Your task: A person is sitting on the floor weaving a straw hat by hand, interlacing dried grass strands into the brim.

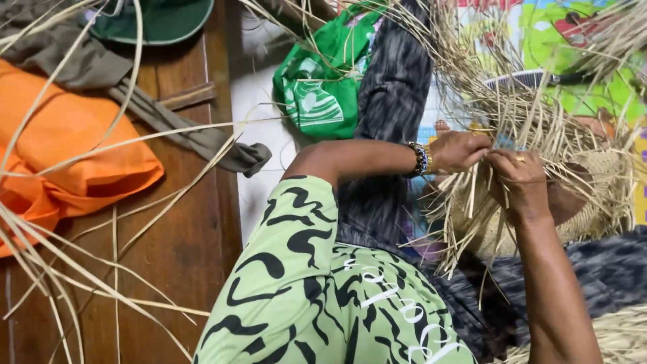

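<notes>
Straw-coloured strips fan out from a half-woven basket (573, 195) that lies on its side at the right, its rounded woven body resting against dark patterned cloth (391, 121). What is inside the basket cannot be made out, because its mouth is turned away and buried in loose strips (512, 114). A green bag (320, 87) lies just left of the dark cloth, its opening crumpled shut, so its contents are hidden too. An orange bag (64, 148) lies on the wooden floor (182, 249) at the left, partly cut off by the frame edge, with an olive-grey cloth (135, 94) draped beside it and a green cap (158, 20) cropped at the top. Long loose strips cross the floor and the orange bag.

Near the centre right, the left hand (458, 149), with a beaded bracelet (419, 159) at the wrist, is closed narrowly, fingers pinched on a few strips at the basket's edge. Just beside it, almost touching, the right hand (519, 176) wears a ring and is likewise curled tight around strips, its fingertips hidden among them. A green sleeve with black markings (317, 283) fills the lower middle, and another woven piece (606, 337) is cut off at the bottom right corner.
</notes>
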